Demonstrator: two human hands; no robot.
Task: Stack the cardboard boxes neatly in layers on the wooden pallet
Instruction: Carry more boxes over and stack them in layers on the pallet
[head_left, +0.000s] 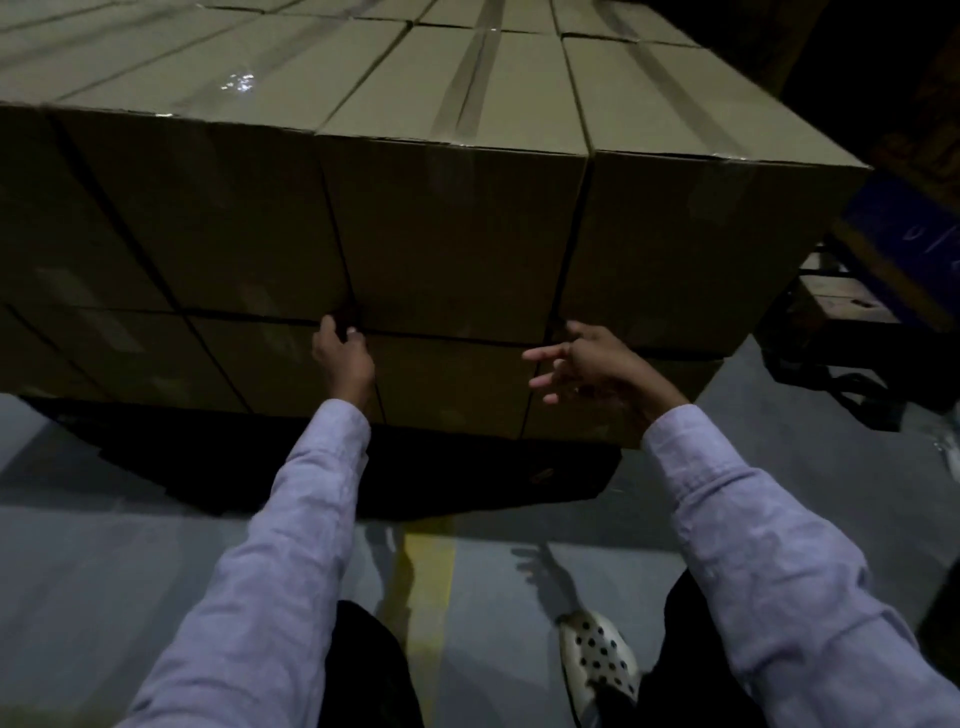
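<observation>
Writing on blue box (914, 234) illegible. Left hand (343, 358) fingers curl into the middle box (447, 234) lower seam; right hand (587, 364) fingers spread apart nearby.

Warehouse: stacked cartons (452, 234), line-marked floor (426, 571)

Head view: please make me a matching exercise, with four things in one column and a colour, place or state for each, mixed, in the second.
1 left hand
2 right hand
3 shoe
4 floor line

A yellow
B fingers spread
C pale with dark spots
D at a seam between cardboard boxes

Pairs: 1-D, 2-B, 3-C, 4-A
</observation>
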